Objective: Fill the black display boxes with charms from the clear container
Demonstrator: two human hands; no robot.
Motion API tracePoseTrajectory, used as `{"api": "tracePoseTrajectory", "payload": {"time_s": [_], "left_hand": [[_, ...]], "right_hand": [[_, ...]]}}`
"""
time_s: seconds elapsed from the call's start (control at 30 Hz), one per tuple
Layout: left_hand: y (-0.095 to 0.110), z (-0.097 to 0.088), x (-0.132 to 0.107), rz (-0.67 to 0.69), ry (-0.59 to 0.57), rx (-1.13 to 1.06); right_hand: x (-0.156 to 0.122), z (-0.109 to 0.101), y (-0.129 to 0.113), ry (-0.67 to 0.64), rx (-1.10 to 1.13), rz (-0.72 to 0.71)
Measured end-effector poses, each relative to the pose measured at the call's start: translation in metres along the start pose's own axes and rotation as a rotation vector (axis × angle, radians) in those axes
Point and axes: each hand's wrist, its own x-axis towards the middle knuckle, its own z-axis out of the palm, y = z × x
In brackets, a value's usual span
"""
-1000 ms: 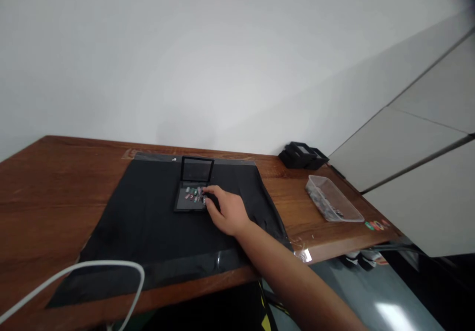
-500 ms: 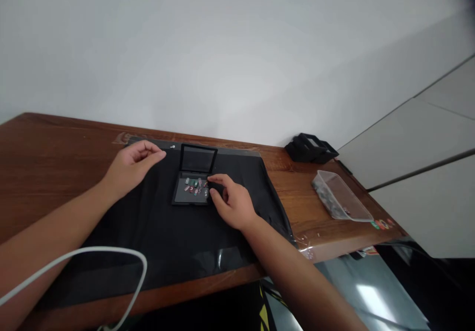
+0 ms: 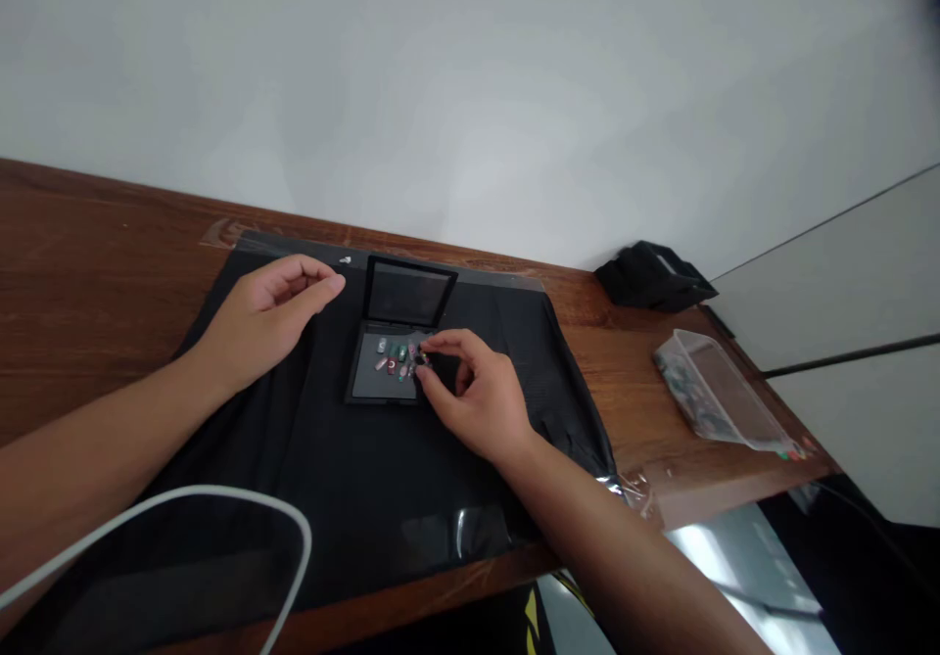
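Note:
A small black case (image 3: pixel 367 386) lies open on a black mat (image 3: pixel 352 479), its lid (image 3: pixel 408 293) standing upright at the back. Several small coloured pieces (image 3: pixel 395 355), green, pink and red, lie on its grey tray. My right hand (image 3: pixel 477 396) is at the tray's right edge, thumb and forefinger pinched over the pieces there; what they grip is too small to make out. My left hand (image 3: pixel 268 317) hovers left of the lid with loosely curled fingers, touching nothing.
The mat covers a brown wooden table (image 3: pixel 88 273) against a white wall. A clear plastic tub (image 3: pixel 716 396) with small parts stands at the right edge, a black holder (image 3: pixel 653 278) behind it. A white cable (image 3: pixel 220 503) loops at the lower left.
My left hand came into view and settled left of the lid. My right hand closed into a pinch over the tray. The camera tilted down and shifted.

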Motion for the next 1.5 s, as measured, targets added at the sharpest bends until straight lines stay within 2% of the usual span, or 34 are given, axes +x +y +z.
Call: {"api": "tracePoseTrajectory", "payload": {"time_s": [0.23, 0.4, 0.6, 1.03, 1.23, 1.5], "left_hand": [[0.001, -0.002, -0.001, -0.014, -0.056, 0.041], [-0.005, -0.007, -0.001, 0.03, -0.09, 0.087], [-0.007, -0.01, -0.001, 0.02, -0.128, 0.134], [-0.011, -0.012, -0.001, 0.006, -0.189, 0.176], [-0.012, -0.014, -0.001, 0.006, -0.201, 0.185], [-0.012, -0.013, -0.002, 0.01, -0.226, 0.186]], "right_hand": [[0.008, 0.0, 0.006, -0.007, 0.129, 0.036], [0.005, -0.003, 0.01, 0.019, 0.189, 0.045], [0.0, -0.009, 0.01, 0.044, 0.107, 0.012], [-0.005, -0.011, 0.005, -0.049, 0.091, -0.053], [-0.002, -0.011, 0.006, 0.055, 0.064, -0.044], [-0.002, -0.012, 0.007, -0.011, -0.002, -0.11]]}}
